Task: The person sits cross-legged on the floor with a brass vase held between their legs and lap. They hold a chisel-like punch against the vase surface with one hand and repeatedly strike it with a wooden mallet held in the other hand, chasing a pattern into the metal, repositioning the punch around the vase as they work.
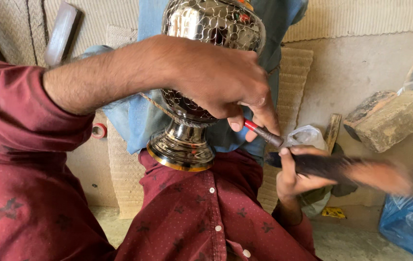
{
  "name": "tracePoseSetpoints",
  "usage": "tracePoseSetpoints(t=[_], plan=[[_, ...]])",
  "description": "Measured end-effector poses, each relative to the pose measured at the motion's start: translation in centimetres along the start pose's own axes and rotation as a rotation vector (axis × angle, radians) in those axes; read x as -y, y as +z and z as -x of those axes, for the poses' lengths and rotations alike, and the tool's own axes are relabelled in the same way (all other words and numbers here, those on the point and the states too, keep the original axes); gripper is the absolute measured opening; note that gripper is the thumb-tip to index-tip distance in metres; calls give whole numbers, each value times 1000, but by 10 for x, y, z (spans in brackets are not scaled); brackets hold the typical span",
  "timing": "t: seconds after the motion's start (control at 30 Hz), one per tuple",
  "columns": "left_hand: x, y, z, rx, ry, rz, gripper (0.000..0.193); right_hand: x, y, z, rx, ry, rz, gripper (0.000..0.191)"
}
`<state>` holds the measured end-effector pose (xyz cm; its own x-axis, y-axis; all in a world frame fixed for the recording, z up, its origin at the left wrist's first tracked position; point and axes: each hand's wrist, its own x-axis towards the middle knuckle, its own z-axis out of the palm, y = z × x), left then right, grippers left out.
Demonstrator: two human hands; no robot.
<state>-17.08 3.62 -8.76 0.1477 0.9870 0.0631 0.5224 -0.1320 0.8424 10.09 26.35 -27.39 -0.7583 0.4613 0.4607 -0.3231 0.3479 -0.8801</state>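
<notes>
Woven beige matting (124, 169) covers the floor where the person sits in a dark red dotted shirt (206, 217). Nearest, the right hand (296, 176) grips a blurred dark wooden mallet (356, 171). Above it, the left hand (226, 82) pinches a slim red-handled metal chisel (264, 133) against the polished silver metal vase (201, 72) propped on the lap. Netlike chased pattern already covers its visible belly; the smooth foot looks unworked. Beyond lie a rough wooden block (390, 118) and blue plastic bag (409, 217).
</notes>
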Motion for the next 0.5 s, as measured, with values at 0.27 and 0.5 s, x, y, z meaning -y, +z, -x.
tracePoseSetpoints(t=[0.27,0.5], plan=[[0,1,1,26,-4,-20,44,18,6,-32,216,-307,477,72],[-17,17,22,-311,-148,-233,54,24,6,-55,225,-138,231,74]])
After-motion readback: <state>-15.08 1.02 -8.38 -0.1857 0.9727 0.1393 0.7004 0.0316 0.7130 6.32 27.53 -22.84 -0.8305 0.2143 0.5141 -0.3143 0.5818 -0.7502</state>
